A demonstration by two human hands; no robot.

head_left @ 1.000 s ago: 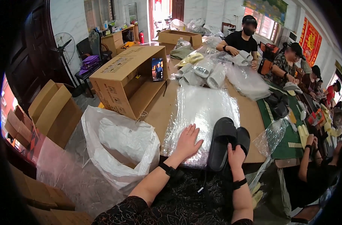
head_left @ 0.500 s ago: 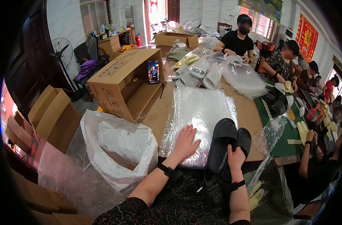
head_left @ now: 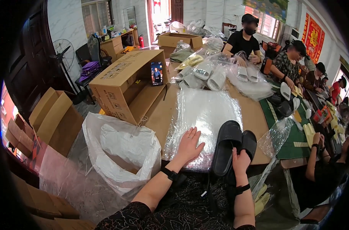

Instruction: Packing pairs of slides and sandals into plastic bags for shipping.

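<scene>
A stack of clear plastic bags (head_left: 209,109) lies flat on the table in front of me. My left hand (head_left: 190,145) rests on its near part, fingers stretched out, with a ring on one of them. In my right hand (head_left: 241,160) is a pair of black slide sandals (head_left: 229,140), gripped at the inner sides where the two meet. One sandal shows its strap and footbed, while the other is turned partly behind the fingers. The pair hangs over the stack's right near corner and the table edge.
A white woven sack (head_left: 99,153) stands open at the left. Beyond it a cardboard box (head_left: 117,73) lies on its side, a phone (head_left: 156,73) propped at its opening. Bagged grey slides (head_left: 216,78) are piled at the back. Co-workers handle slides along the right, by a green mat (head_left: 287,149).
My hands and the black slides have stayed in place. Across the table, a co-worker has raised a bag, and grey slides now show inside it.
</scene>
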